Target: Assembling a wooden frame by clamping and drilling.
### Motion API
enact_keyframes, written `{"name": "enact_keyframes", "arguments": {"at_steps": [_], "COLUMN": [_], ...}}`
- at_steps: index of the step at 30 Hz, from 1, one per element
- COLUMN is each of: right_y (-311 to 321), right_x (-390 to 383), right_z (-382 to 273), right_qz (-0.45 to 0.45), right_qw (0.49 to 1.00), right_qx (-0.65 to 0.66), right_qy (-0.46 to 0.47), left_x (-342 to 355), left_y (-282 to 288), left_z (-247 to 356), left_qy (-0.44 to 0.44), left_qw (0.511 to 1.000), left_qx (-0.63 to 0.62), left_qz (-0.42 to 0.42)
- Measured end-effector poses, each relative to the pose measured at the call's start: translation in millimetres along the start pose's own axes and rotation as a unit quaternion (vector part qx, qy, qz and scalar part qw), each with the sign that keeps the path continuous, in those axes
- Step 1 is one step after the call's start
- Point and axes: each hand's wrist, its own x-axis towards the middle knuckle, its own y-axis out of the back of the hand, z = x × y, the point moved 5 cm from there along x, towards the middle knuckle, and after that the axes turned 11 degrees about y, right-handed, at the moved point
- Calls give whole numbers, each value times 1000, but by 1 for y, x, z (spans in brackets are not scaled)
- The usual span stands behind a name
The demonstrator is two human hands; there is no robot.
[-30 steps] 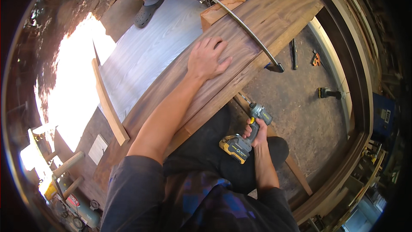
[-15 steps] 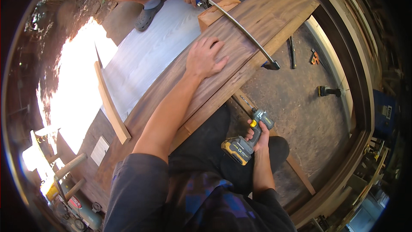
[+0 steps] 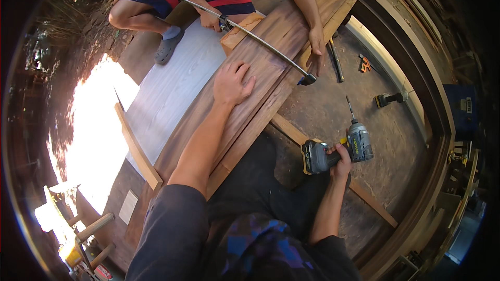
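Observation:
My left hand (image 3: 230,83) lies on the wide brown wooden plank (image 3: 195,125), its fingers slightly bent and apart. In my right hand (image 3: 341,161) is a grey cordless drill (image 3: 359,143), gripped by the handle, its long bit pointing away from me. A long metal bar clamp (image 3: 260,41) crosses the plank beyond my left hand. A co-worker's left hand (image 3: 316,41) reaches over the plank's right edge near the clamp's end. The co-worker's other hand (image 3: 211,21) grips the clamp by a wooden block (image 3: 237,36).
A large dark wooden frame (image 3: 442,151) curves round the right side. Inside it on the floor lie a second drill (image 3: 390,99), an orange-and-black hand clamp (image 3: 364,63) and a black bar tool (image 3: 336,60). A pale board (image 3: 177,78) and a thin wood strip (image 3: 136,145) lie at left.
My right hand has moved the drill up and right and turned it, so the bit now points away. The co-worker's left hand has come down to the plank's right edge.

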Motion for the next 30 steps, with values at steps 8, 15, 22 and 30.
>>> {"name": "enact_keyframes", "arguments": {"at_steps": [8,15,22,30], "right_y": [-23,-53,-68,-73], "right_x": [-26,-38,-52,-49], "right_z": [63,70,92,83], "right_qz": [8,-12,-33,3], "right_qw": [993,946,892,881], "right_qx": [-38,142,151,145], "right_qy": [-110,-292,-424,-451], "left_x": [-1,3,2,9], "left_y": [-1,0,-2,-4], "left_z": [-1,-10,-10,-10], "left_qy": [6,16,13,55], "left_qw": [1000,1000,1000,997], "left_qx": [5,19,26,51], "left_qz": [8,1,-7,-9]}}
